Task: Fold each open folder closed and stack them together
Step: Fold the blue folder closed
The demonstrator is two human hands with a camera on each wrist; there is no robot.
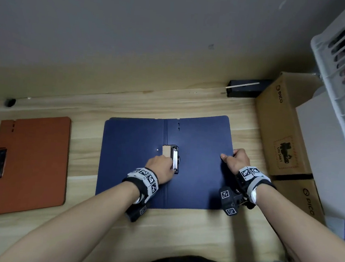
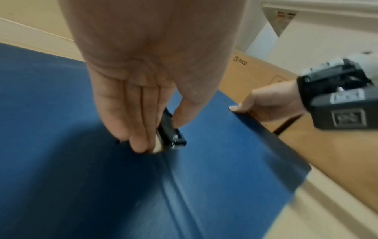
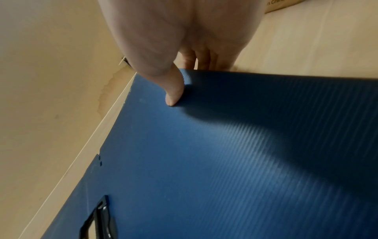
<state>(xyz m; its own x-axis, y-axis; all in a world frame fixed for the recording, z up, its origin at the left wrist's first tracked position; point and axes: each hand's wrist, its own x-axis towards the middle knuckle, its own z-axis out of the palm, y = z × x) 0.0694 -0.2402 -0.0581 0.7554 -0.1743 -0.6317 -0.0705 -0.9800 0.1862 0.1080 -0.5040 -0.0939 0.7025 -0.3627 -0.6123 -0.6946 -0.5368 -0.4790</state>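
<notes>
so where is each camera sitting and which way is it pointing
Head: worn on the head, looking down at the wooden desk, open blue folder and orange folder; both forearms show.
Left wrist: looks along the left hand, which pinches the folder's clip.
Right wrist: looks along the right hand, thumb on top of the folder's right edge, fingers behind it.
Shared: the blue folder and clip appear in all three.

Cardboard boxes (image 1: 279,127) crowd right of blue folder (image 1: 137,140); bare desk (image 1: 84,144) on left.
</notes>
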